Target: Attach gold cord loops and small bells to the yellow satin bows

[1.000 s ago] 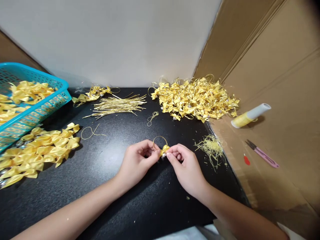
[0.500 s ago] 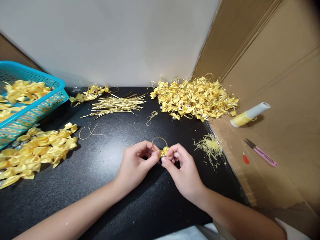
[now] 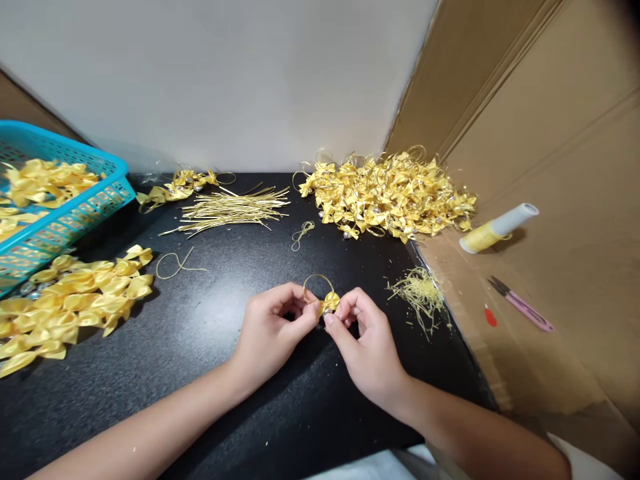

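Note:
Between my two hands, above the black tabletop, is a yellow ribbon bow [image 3: 331, 301] with a small silver bell [image 3: 327, 311] at its front. A thin gold cord loop [image 3: 319, 276] rises from behind the bow. My left hand [image 3: 280, 320] is closed, pinching the bow's left side between thumb and forefinger. On the other side my right hand [image 3: 365, 337] is closed too, its thumb and fingertips at the bow's lower right edge by the bell. What sits between the right fingertips is too small to make out.
A large heap of finished bows [image 3: 390, 193] lies at the back right, gold cords [image 3: 230, 210] at the back. Loose bows [image 3: 85, 290] and a blue basket [image 3: 113, 190] are on the left. Thread scraps [image 3: 420, 293], pink snips [image 3: 525, 308] and a yellow-wound tube [image 3: 493, 232] lie right.
The right fingertips have shifted slightly off the bow's right side, so more of the bow shows. My left hand keeps its pinch in the same place.

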The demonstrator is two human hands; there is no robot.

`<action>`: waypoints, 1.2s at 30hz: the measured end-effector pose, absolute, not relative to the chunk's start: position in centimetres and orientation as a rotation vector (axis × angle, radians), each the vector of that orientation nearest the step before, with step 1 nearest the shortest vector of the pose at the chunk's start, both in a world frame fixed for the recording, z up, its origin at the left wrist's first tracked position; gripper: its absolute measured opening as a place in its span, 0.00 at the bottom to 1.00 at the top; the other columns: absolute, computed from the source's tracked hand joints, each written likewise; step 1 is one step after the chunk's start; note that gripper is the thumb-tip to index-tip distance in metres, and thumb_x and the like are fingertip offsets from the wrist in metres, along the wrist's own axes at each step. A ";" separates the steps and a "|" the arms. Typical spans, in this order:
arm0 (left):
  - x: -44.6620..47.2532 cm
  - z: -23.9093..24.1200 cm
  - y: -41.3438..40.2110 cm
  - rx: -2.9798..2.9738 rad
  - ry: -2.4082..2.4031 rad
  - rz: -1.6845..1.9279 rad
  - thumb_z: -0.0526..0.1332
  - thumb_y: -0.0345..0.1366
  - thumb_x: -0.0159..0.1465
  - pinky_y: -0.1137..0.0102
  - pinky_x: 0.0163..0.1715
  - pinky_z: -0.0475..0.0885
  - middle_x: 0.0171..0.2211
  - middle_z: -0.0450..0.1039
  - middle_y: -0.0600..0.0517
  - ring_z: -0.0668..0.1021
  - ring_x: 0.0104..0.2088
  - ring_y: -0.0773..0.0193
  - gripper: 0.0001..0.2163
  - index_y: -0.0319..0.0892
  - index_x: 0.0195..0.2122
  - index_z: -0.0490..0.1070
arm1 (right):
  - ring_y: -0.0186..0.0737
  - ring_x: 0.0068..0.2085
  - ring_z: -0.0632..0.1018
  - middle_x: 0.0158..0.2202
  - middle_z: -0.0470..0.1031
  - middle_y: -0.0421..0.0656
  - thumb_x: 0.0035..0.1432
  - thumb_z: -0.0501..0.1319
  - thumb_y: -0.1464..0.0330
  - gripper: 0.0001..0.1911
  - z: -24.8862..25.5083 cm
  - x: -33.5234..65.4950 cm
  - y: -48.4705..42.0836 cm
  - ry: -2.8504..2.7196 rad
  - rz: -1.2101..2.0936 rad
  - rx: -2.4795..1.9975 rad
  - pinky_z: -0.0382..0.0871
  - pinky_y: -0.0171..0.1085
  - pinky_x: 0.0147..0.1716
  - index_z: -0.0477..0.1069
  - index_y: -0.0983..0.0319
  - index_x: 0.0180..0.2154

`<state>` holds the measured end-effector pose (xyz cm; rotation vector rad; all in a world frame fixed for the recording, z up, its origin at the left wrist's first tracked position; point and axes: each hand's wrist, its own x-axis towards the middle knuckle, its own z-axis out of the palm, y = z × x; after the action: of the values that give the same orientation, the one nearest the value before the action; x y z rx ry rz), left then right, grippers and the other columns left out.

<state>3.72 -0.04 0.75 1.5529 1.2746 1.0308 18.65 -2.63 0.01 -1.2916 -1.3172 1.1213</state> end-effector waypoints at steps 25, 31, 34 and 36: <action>3.5 0.7 -0.3 1.654 1.260 1.082 0.63 0.32 0.61 0.78 0.25 0.70 0.24 0.75 0.54 0.74 0.23 0.71 0.06 0.38 0.27 0.74 | 0.37 0.32 0.73 0.29 0.75 0.38 0.53 0.65 0.73 0.06 0.6 20.1 -1.7 -1.594 0.752 -1.324 0.66 0.38 0.36 0.69 0.59 0.29; 3.4 0.7 -0.2 1.807 1.211 1.115 0.62 0.31 0.61 0.78 0.25 0.71 0.24 0.76 0.53 0.76 0.24 0.70 0.05 0.39 0.27 0.72 | 0.37 0.32 0.72 0.27 0.74 0.37 0.52 0.67 0.72 0.07 1.0 20.1 -1.7 -1.623 0.690 -1.319 0.65 0.38 0.36 0.70 0.59 0.27; 3.3 0.7 -0.1 1.907 1.188 1.123 0.62 0.29 0.60 0.78 0.26 0.71 0.25 0.76 0.54 0.76 0.24 0.71 0.04 0.40 0.28 0.72 | 0.38 0.35 0.72 0.29 0.74 0.39 0.55 0.65 0.71 0.05 1.6 20.3 -1.5 -1.678 0.638 -1.275 0.64 0.40 0.38 0.71 0.60 0.29; 3.2 0.7 -0.1 2.001 1.158 1.115 0.61 0.28 0.60 0.78 0.27 0.71 0.25 0.76 0.54 0.75 0.24 0.71 0.03 0.40 0.29 0.71 | 0.40 0.37 0.72 0.31 0.73 0.41 0.57 0.63 0.70 0.02 1.7 20.4 -1.4 -1.727 0.600 -1.282 0.64 0.41 0.40 0.74 0.59 0.31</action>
<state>3.19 -0.09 0.65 2.0008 1.1584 1.1146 20.40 -1.36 1.74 -1.2822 -1.7274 0.5996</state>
